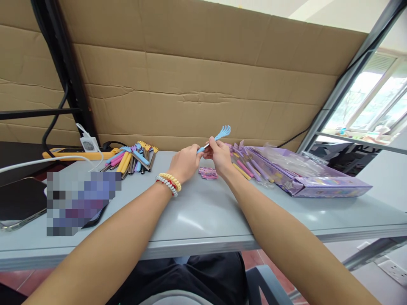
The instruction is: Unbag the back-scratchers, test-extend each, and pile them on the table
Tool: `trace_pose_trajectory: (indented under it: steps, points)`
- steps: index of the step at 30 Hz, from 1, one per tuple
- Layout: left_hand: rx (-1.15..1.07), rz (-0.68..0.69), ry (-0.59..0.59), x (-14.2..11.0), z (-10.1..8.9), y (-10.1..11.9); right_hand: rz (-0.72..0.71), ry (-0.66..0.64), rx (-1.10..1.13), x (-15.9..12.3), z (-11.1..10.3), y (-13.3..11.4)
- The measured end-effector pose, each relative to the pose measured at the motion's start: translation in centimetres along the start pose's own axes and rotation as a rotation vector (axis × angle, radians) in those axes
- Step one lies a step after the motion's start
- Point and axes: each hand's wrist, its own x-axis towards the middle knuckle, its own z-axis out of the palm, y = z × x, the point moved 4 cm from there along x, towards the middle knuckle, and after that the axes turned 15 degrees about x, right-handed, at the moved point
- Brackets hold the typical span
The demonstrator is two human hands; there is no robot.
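Note:
Both my hands hold one small blue back scratcher [219, 136] above the grey table [203, 216]. My left hand [185, 162] pinches its lower handle end; bead bracelets circle that wrist. My right hand [219, 155] grips the shaft just above, with the claw-shaped head pointing up and to the right. Below the hands lies a small pink and purple card [208, 173].
A pile of several coloured scratchers [133, 158] lies at the back left beside a yellow power strip [79, 153]. A purple box [305, 178] with packed scratchers sits on the right. A dark tablet [19, 201] lies at the far left. Cardboard lines the back.

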Motion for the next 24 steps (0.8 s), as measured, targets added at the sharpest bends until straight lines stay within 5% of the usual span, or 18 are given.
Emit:
trace_pose_trajectory:
  steps: [8,13,19,24]
  points:
    - [-0.129,0.002,-0.089,0.0,1.6,1.3,0.184,-0.064,0.472,-1.1,1.8,-1.7]
    - [-0.301,0.058,-0.118,-0.1,1.7,1.6,0.150,-0.070,0.517,-1.4,1.8,-2.4]
    - [-0.613,0.154,-0.316,-0.6,2.0,2.1,0.142,-0.015,0.474,-1.4,1.6,-2.4]
    - [-0.617,0.120,-0.366,-0.5,1.9,2.2,0.136,0.034,0.460,-1.6,1.8,-2.4]
